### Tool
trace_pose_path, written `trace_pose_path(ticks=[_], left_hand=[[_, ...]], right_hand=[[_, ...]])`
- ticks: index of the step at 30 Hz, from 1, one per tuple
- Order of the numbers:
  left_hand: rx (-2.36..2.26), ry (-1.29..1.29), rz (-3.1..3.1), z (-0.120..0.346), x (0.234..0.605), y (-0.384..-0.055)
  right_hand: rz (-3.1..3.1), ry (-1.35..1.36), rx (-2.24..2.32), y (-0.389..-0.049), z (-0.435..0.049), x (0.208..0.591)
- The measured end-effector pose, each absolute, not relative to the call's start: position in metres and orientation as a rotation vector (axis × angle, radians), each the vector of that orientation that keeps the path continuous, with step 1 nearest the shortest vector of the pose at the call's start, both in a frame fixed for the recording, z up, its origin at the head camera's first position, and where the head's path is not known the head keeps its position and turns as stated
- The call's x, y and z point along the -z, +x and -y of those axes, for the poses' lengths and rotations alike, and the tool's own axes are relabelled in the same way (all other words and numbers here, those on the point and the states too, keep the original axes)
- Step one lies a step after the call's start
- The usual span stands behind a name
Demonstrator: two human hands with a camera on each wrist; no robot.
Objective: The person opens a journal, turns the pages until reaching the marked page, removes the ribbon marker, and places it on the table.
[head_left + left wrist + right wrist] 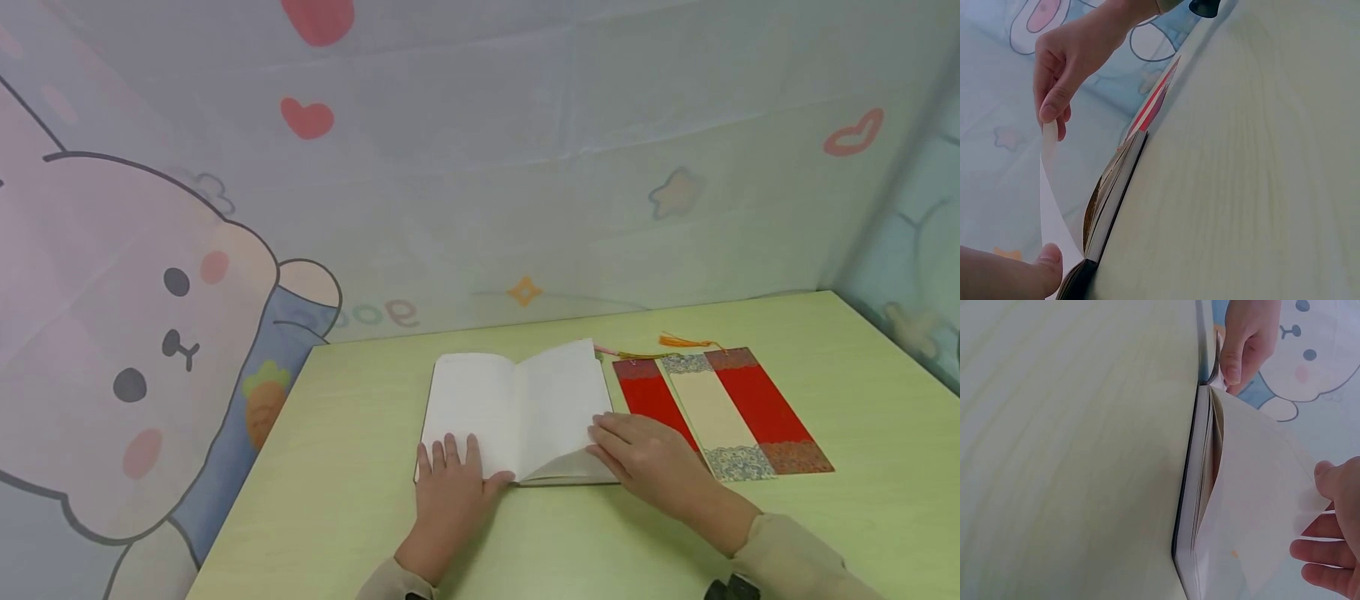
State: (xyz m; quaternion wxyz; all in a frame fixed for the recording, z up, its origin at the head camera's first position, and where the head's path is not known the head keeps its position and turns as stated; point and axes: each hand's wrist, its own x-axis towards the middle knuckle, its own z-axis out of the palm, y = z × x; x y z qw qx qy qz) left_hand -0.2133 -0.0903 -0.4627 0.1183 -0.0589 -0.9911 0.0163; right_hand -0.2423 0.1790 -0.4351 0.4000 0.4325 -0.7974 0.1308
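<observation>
An open notebook with white pages lies on the table, its dark cover edge showing in both wrist views. My left hand rests on the lower part of the left page, fingers spread and straight, thumb near the fold. At the outer edge of the right-hand side, my right hand pinches a raised page between thumb and fingers. That page bends upward away from the stack below, as the left wrist view also shows. Underneath it, in the right wrist view, a brownish sheet edge is partly hidden.
Right of the notebook lie a red bookmark, a cream bookmark and a second red bookmark, with patterned ends. An orange tassel lies above them. A printed cloth hangs behind the pale green table.
</observation>
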Motion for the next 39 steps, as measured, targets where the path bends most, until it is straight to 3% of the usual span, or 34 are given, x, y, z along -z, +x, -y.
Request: trace_pose_path(ticks=[39], left_hand=[[0.064,-0.466,2.479,0.064,0.447,-0.217]], right_hand=[[1.994,1.217,-0.356,-0.244,-0.161,0.432]])
